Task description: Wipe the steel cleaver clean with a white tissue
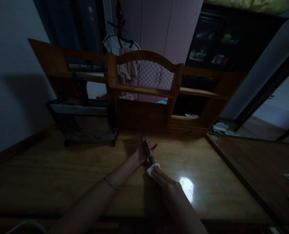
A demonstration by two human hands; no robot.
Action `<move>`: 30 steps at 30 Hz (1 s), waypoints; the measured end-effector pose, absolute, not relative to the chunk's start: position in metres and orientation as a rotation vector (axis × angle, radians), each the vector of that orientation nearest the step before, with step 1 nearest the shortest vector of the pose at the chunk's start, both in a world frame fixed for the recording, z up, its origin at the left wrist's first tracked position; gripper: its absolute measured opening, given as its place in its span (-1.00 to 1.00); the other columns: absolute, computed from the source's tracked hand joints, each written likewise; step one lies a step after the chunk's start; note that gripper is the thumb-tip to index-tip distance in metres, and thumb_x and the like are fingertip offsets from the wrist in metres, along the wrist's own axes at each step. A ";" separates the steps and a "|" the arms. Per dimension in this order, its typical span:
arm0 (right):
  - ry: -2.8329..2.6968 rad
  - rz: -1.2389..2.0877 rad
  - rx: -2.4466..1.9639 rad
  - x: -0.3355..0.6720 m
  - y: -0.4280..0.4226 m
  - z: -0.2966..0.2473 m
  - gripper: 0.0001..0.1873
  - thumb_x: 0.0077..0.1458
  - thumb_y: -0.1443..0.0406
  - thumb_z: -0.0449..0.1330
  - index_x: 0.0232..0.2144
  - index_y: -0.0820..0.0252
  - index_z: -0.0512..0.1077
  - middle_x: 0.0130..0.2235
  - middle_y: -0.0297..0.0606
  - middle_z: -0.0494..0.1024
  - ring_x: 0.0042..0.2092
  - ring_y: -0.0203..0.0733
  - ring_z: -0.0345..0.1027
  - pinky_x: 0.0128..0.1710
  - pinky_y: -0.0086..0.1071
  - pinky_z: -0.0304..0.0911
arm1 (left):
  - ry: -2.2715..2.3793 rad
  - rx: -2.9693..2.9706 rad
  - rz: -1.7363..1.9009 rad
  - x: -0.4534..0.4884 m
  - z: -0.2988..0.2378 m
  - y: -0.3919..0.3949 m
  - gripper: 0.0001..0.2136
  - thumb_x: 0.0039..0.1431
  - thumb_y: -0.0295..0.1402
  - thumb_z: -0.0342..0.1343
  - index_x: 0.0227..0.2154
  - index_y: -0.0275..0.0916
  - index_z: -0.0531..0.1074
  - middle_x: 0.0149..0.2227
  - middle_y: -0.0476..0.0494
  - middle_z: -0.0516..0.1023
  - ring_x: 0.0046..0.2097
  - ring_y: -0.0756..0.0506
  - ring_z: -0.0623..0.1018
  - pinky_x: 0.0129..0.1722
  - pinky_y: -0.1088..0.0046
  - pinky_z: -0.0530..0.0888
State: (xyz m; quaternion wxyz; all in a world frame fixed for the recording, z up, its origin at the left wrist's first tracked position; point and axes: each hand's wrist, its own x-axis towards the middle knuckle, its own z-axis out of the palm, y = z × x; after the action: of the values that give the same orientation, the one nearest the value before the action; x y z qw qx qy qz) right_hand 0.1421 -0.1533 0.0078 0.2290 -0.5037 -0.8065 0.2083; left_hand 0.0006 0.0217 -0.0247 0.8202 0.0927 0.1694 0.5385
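Reaching forward, left hand [144, 149] fingers gripping dark bottle [151, 159], right hand [167, 185] pinching white wipe [153, 169]

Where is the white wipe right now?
Head view, centre of the wooden desk: the white wipe is pinched in the right hand, against a small dark tube just below the left hand.

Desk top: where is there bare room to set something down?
Bare wood lies left of the left hand, in front of the glass tank, and right of the right hand to the desk edge. Crowded: the middle, where both hands meet at a dark tube and tissue.
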 end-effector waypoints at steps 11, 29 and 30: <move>-2.305 0.644 -1.305 0.144 -0.174 0.013 -0.18 -0.08 0.67 -0.05 0.20 0.11 0.34 0.24 -0.15 0.29 0.12 -0.02 0.35 0.11 -0.24 0.32 | 0.230 0.168 1.137 -0.006 -0.038 0.015 -0.65 0.38 -0.43 -0.15 -0.57 -0.25 0.27 -0.66 0.04 0.15 -0.63 0.04 0.21 -0.32 0.43 0.44; -2.041 0.614 -1.279 0.121 -0.140 -0.005 -0.16 0.04 0.67 -0.16 0.29 -0.02 0.19 0.28 -0.25 0.23 0.27 -0.11 0.12 0.23 -0.14 0.15 | 0.229 0.214 1.023 -0.005 -0.024 0.015 -0.63 0.37 -0.50 -0.25 -0.59 -0.24 0.18 -0.69 0.10 0.00 -0.68 0.07 0.09 -0.49 0.49 0.33; -2.062 0.596 -1.307 0.123 -0.143 -0.007 -0.14 0.02 0.68 -0.17 0.29 -0.02 0.19 0.29 -0.25 0.21 0.27 -0.12 0.13 0.23 -0.16 0.16 | 0.227 0.217 1.027 -0.005 -0.024 0.014 -0.65 0.37 -0.48 -0.22 -0.58 -0.24 0.18 -0.68 0.09 0.01 -0.67 0.06 0.10 -0.50 0.50 0.32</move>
State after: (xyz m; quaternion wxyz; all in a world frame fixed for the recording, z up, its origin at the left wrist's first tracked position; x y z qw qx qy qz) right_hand 0.1233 -0.1434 -0.0068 0.3089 -0.4947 -0.7804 0.2254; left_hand -0.0051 0.0143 -0.0237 0.8593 0.1031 0.1079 0.4892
